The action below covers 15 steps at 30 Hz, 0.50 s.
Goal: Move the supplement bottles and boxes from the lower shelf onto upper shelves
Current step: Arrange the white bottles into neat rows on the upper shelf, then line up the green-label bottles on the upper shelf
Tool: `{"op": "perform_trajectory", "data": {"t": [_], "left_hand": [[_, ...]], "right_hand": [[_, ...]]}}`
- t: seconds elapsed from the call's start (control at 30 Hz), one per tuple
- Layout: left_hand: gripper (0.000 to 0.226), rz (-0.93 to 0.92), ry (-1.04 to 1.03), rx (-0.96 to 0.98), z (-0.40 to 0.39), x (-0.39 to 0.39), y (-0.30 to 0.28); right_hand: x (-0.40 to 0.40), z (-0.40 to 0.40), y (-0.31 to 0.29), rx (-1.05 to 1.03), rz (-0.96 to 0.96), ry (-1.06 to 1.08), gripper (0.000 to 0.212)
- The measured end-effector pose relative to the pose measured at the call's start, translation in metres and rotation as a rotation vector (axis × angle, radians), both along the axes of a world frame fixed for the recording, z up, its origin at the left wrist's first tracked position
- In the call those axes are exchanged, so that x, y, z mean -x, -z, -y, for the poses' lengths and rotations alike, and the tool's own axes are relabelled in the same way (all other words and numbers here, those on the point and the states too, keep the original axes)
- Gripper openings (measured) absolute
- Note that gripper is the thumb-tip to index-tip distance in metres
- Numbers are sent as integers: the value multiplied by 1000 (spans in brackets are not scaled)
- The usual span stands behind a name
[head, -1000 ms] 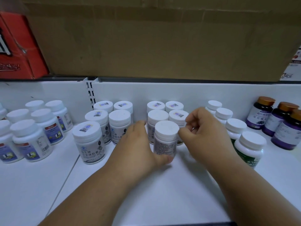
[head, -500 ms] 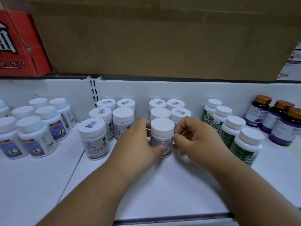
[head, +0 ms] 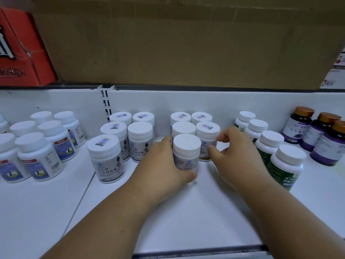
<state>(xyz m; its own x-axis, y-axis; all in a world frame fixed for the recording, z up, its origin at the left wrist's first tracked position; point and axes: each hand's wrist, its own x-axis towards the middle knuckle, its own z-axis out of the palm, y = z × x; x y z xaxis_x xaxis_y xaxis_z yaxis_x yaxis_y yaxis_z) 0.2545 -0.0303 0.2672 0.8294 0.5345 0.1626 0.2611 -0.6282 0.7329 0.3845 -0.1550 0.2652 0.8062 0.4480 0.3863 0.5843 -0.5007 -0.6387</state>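
On the white shelf, my left hand grips the front white-capped supplement bottle, with the thumb wrapped across its lower label. The bottle stands upright at the front of a small cluster of like bottles. My right hand hovers just right of it with thumb and fingers loosely curled and nothing held. Its fingertips are close to the second-row bottle; I cannot tell whether they touch it.
More white bottles stand left of centre and at far left. Green-labelled bottles and purple, gold-capped bottles are on the right. A cardboard box and a red box sit above.
My right hand has let go of the front bottle and drawn slightly right. My left hand keeps its grip on the bottle, which stays in place.
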Motion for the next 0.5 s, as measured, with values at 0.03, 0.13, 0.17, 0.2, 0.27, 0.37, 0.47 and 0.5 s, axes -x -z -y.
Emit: {"op": "perform_trajectory", "data": {"t": [0.03, 0.13, 0.17, 0.2, 0.27, 0.37, 0.47, 0.5], "left_hand": [[68, 1, 6, -17, 1, 0, 0], [63, 6, 12, -37, 2, 0, -1], [63, 6, 13, -38, 2, 0, -1], [63, 5, 14, -39, 2, 0, -1], [64, -3, 15, -40, 1, 0, -1], [65, -25, 16, -34, 1, 0, -2], [66, -35, -11, -50, 3, 5, -4], [68, -43, -33, -66, 6, 8, -5]], "right_hand": [[-1, -1, 2, 18, -11, -4, 19], [-2, -1, 2, 22, -20, -9, 16], [-2, -1, 2, 23, -16, -10, 15], [-3, -1, 2, 26, -15, -9, 14], [-3, 0, 2, 25, -17, -7, 13], [-1, 0, 2, 29, -16, 2, 15], [3, 2, 0, 39, -7, 16, 15], [6, 3, -3, 40, -5, 19, 15]]}}
